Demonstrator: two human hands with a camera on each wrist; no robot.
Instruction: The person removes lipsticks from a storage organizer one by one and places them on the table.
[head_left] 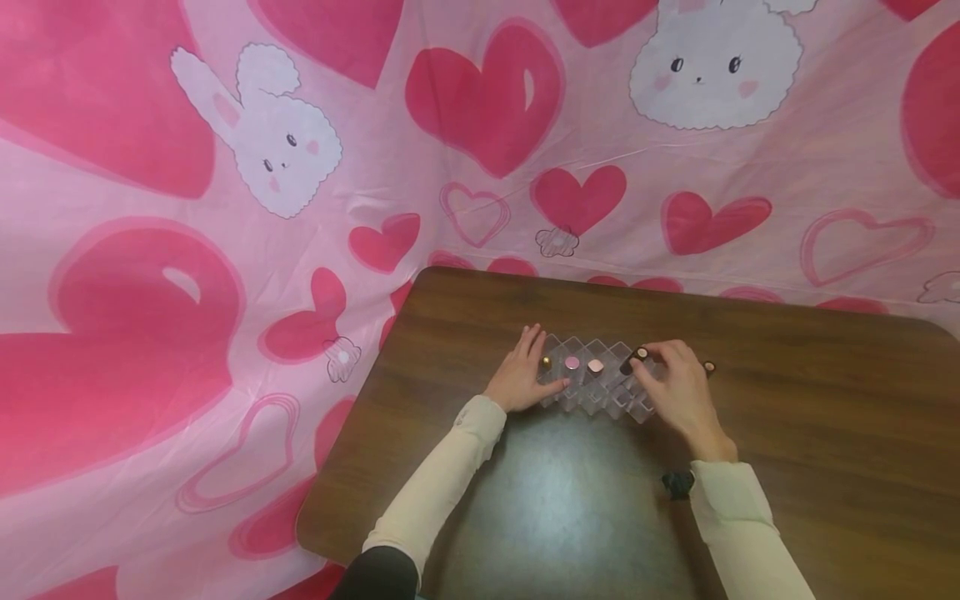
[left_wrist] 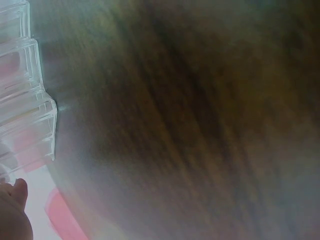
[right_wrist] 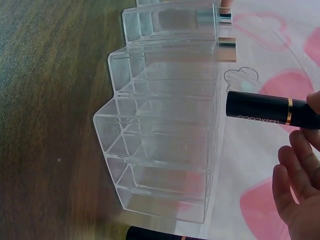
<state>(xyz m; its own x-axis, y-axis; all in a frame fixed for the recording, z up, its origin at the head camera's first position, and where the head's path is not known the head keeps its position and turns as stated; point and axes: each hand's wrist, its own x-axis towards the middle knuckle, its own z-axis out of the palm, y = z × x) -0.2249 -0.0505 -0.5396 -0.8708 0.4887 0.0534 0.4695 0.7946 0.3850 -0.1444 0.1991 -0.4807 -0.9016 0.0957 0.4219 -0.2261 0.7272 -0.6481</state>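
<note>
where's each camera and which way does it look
Head: on the head, facing forward and down at the clear lipstick organizer; left grip, right grip, sleeves show.
Left wrist: on that wrist, facing mostly tabletop; left grip partly shows.
Right wrist: on that wrist, facing organizer and black lipstick tube; right grip shows.
All three share the organizer.

Fingers [left_wrist: 13,212] perhaps touch clear holder [left_wrist: 30,115] on tabletop [left_wrist: 175,125].

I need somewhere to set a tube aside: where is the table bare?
Bare table: between the sleeves, in front of the clear organizer; behind it, up to the far edge; and right of the loose black tube. Crowded: the organizer, with the left hand at its left end and the right hand holding a similar tube over its right part.
</note>
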